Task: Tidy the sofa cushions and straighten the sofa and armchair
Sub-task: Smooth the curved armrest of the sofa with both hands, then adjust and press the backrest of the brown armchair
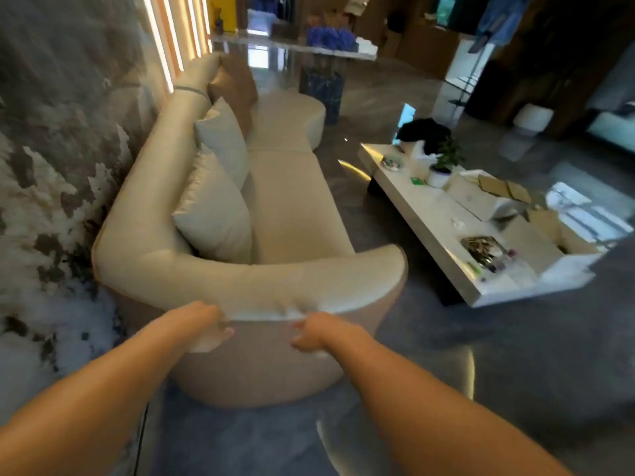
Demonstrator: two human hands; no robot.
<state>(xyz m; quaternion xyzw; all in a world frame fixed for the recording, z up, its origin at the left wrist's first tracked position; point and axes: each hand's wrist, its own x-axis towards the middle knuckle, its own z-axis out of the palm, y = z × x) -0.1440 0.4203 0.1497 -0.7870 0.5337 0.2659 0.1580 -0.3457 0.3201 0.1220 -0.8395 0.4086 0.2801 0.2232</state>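
A long cream sofa (292, 201) runs away from me along the left wall. I stand at its near end, where the rounded armrest (275, 283) curves across in front of me. My left hand (202, 321) and my right hand (316, 331) both grip the lower outer edge of that armrest, fingers curled under it. Two pale grey cushions (216, 214) (223, 139) lean upright against the backrest, with a brown cushion (233, 84) behind them at the far end. No armchair shows.
A low white coffee table (436, 221) stands to the right of the sofa, carrying a potted plant (443, 166), boxes and small items. A grey-and-white marbled wall (51, 166) runs close on the left. Glossy grey floor (481, 355) lies between sofa and table. A counter (292, 46) stands at the back.
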